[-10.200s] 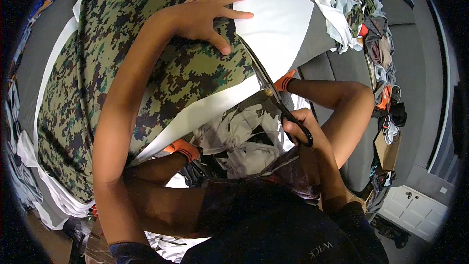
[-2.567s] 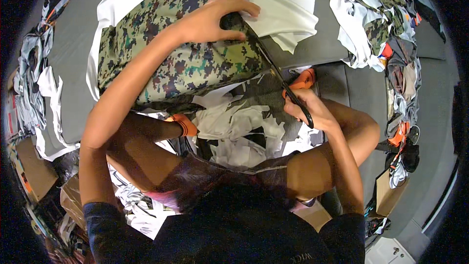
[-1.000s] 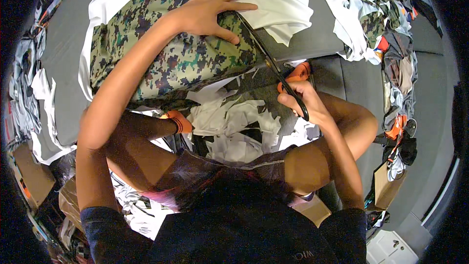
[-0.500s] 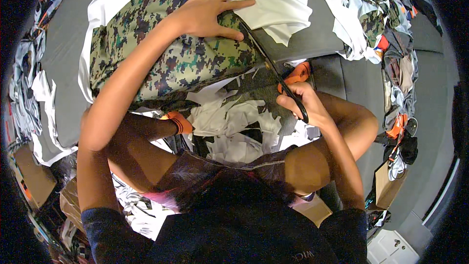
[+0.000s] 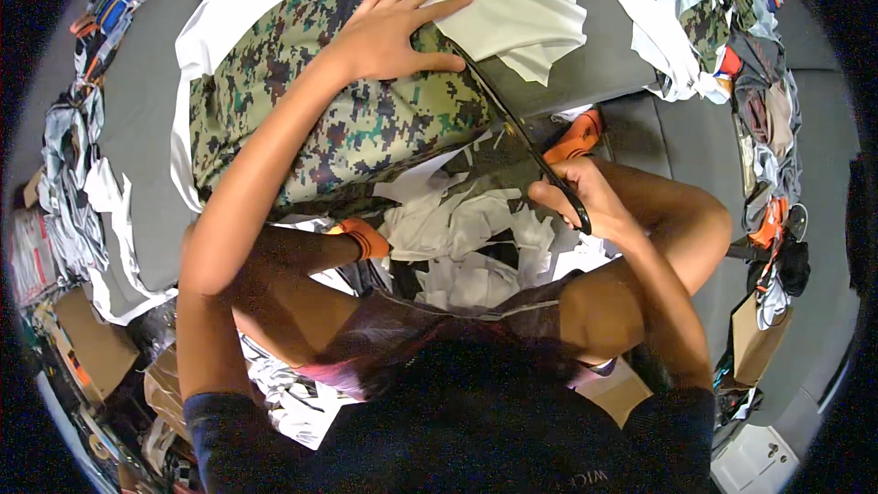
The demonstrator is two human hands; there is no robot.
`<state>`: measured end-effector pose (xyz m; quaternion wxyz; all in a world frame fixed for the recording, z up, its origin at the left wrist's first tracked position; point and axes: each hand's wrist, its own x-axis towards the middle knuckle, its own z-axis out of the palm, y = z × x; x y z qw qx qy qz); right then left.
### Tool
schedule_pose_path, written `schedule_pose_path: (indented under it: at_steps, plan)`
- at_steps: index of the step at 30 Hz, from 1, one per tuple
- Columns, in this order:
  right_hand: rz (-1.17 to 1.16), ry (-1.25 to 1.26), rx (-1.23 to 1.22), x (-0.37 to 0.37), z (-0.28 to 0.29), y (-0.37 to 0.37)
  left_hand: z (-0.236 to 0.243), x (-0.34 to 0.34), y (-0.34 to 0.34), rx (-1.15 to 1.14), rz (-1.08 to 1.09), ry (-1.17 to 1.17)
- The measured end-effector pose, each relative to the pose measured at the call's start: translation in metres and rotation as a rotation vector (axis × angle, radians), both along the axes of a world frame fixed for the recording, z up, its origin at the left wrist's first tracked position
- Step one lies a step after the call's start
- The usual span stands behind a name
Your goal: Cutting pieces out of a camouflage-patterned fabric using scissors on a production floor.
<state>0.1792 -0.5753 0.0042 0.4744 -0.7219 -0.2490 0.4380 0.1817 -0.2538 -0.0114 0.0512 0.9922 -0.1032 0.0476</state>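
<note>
A piece of green camouflage fabric (image 5: 375, 133) lies over white fabric (image 5: 517, 2) on a dark grey surface in front of me. My left hand (image 5: 393, 35) is spread flat on the camouflage piece near its far right edge, fingers apart and holding nothing. My right hand (image 5: 587, 197) grips the handles of long black scissors (image 5: 517, 128). Their blades slant up and left to the right edge of the camouflage fabric, beside my left thumb. The blade tips are close to where the white fabric shows; whether they are parted is hard to tell.
White scraps (image 5: 466, 233) are heaped between my legs, close to my feet in orange socks (image 5: 576, 135). A pile of white and camouflage offcuts (image 5: 663, 32) lies at the far right. Mixed cloth scraps (image 5: 73, 160) line the left, with a cardboard box (image 5: 96, 334) at lower left.
The whole view has shifted, so everything sits a little further right. My left hand stays flat on the fabric, and the scissors keep nearly the same place at its edge.
</note>
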Motion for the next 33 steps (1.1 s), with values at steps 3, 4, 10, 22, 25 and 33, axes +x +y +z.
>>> schedule_pose_path:
  at_steps: [3,4,10,22,25,33]
  plan:
    - [0.005,0.004,-0.017,-0.002,-0.004,0.0,0.001,-0.001,0.0,-0.012,0.027,-0.003]
    - [-0.004,0.007,-0.011,-0.002,-0.005,-0.001,0.002,0.0,-0.001,-0.006,0.017,0.0]
    - [0.012,-0.062,-0.065,-0.002,-0.006,-0.002,0.004,0.001,-0.002,-0.02,0.011,0.035]
    - [0.023,-0.024,-0.026,-0.002,-0.014,0.001,0.006,0.001,0.006,-0.057,-0.032,0.046]
    - [0.021,-0.015,-0.028,0.001,-0.012,0.009,0.008,-0.001,0.01,-0.062,-0.034,0.05]
    - [-0.004,-0.049,-0.063,0.003,-0.009,0.027,0.011,-0.006,0.021,-0.025,0.009,0.039]
